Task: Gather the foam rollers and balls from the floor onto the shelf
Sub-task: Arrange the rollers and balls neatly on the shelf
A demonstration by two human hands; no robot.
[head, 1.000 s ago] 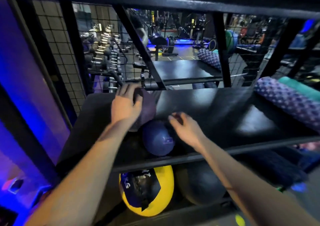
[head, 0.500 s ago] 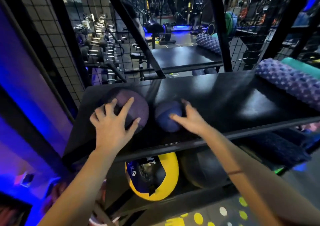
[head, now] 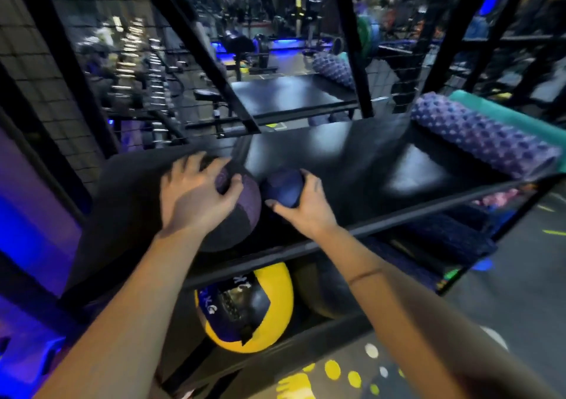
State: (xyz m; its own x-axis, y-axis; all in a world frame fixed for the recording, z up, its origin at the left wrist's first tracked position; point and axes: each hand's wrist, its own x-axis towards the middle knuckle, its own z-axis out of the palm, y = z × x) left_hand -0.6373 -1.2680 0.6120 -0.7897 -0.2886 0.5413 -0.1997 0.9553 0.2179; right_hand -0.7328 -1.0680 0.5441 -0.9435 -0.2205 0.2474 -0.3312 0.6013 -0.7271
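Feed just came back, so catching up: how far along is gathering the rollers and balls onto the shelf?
Done: a purple knobbly roller and a teal roller lie on the shelf at right. In hand: the left hand grips a purple ball, the right hand a smaller blue ball, both apparently set on the shelf. Left: releasing them; the floor in view shows no loose ball or roller.

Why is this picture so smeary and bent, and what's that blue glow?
Head view: the gym behind the rack is smeared by motion blur, while the left hand on the purple ball and the right hand on the blue ball look sharper. Head view: the wide lens bows the rack bars. Head view: blue light washes the left wall; pale glare sits on the black shelf.
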